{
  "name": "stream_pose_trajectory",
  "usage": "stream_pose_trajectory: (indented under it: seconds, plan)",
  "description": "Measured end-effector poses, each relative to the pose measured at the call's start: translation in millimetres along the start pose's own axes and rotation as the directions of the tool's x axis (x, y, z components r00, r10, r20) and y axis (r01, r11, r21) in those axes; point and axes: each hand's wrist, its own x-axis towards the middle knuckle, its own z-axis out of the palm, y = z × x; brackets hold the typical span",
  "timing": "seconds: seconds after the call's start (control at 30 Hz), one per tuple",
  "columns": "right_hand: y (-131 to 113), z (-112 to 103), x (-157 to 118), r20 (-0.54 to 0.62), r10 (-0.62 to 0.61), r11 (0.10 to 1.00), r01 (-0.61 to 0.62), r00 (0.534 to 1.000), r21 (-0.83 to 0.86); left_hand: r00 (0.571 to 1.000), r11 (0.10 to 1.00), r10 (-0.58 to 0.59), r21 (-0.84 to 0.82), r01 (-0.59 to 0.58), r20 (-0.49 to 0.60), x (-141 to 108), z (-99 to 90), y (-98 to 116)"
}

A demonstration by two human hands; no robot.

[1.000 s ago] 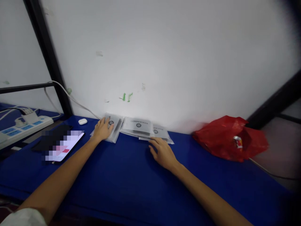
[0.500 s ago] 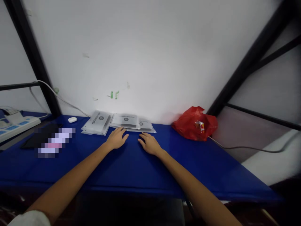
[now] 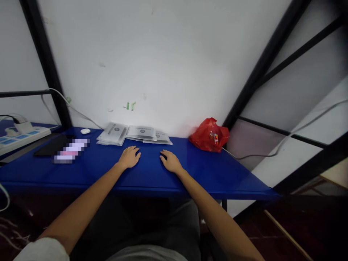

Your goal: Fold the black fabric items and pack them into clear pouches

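Note:
My left hand (image 3: 129, 157) lies palm down on the blue table (image 3: 152, 177), fingers stretched out and holding nothing. To its right, my right hand (image 3: 170, 161) rests the same way, also with nothing in it. Beyond my fingertips, against the wall, are flat translucent plastic packets with dark print. The left packets (image 3: 114, 134) lie slanted, a middle packet (image 3: 141, 133) lies beside them, and a right packet (image 3: 161, 138) is partly covered by the middle one. Neither hand touches them.
At the back right sits a crumpled red plastic bag (image 3: 208, 136). On the left are a white earbud case (image 3: 85, 131), a black flat item (image 3: 51, 145), a pixelated object (image 3: 71, 151) and a white power strip (image 3: 27, 136). Black metal posts (image 3: 51, 69) frame both sides.
My view has tilted down, showing more of my lap. Both hands have drawn back slightly from the packets, the left also leftward, leaving a gap.

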Motion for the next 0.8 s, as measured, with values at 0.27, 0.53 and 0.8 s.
stream_pose_trajectory:
  seconds: [0.27, 0.53, 0.8]
  plan:
    - [1.7, -0.4, 5.6, -0.054, -0.042, 0.997, 0.038, 0.998, -0.073, 0.998, 1.0, 0.015, -0.006, -0.016, -0.055, -0.5, 1.3, 0.6]
    - [-18.0, 7.4, 53.7, -0.176, -0.19, 0.948, 0.134, 0.966, -0.288, 0.998, 0.999, 0.005, -0.034, -0.008, -0.067, 0.0, 1.8, 2.4]
    - [-36.0, 16.4, 102.6, -0.095, -0.337, 0.84, 0.253, 0.937, -0.479, 0.998, 0.999, 0.004, -0.053, -0.007, -0.069, 2.4, 3.8, 2.9]
